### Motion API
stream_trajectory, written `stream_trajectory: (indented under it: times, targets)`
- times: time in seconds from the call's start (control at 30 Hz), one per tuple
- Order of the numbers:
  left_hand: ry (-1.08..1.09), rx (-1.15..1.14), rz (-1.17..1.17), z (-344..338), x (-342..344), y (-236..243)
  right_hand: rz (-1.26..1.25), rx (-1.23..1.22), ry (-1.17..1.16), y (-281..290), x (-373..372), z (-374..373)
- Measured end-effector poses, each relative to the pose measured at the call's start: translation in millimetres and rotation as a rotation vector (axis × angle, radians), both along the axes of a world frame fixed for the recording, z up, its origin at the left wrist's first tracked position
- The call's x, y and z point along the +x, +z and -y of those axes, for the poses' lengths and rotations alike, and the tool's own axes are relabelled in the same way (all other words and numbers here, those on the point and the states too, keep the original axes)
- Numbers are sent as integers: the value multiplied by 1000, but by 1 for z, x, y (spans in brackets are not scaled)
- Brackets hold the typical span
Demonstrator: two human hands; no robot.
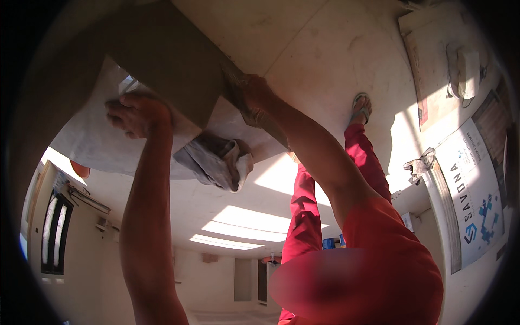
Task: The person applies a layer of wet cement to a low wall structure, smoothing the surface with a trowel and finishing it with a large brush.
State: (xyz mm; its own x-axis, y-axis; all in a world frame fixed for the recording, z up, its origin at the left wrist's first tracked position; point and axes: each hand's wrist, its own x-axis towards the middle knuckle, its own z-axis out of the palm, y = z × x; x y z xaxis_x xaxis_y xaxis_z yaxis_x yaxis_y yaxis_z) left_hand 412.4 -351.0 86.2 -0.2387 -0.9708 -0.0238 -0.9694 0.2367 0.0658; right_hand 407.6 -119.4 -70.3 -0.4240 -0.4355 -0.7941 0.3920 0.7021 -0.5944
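Observation:
A large dark grey-brown panel fills the upper left, over a pale, smooth work surface. Beside its lower left edge, my left hand rests with fingers curled in; what they hold, if anything, is hidden. My right hand is closed at the panel's right edge, its fingertips lost in shadow. Between my forearms, a crumpled grey cloth lies at the near edge of the work surface. A small bright glint shows just beyond my left knuckles.
My sandalled foot stands on the pale floor, which has sunlit patches. White printed boxes are stacked at the right, near a crumpled grey wrapper. Upper right, a pale object rests on a board. Blue containers show low down.

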Motion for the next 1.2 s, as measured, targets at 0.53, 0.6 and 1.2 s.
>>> stream_trajectory:
  times: [0.53, 0.6, 1.2]
  targets:
    - [-5, -15, 24, 1, 2, -1, -125, -29, -41, 6, 24, -15]
    - [-18, -26, 17, 0, 0, -1, -125, -3, 48, -3, 16, -15]
    - [20, 23, -7, -3, -2, 7, -49, -73, -72, 33, 10, -12]
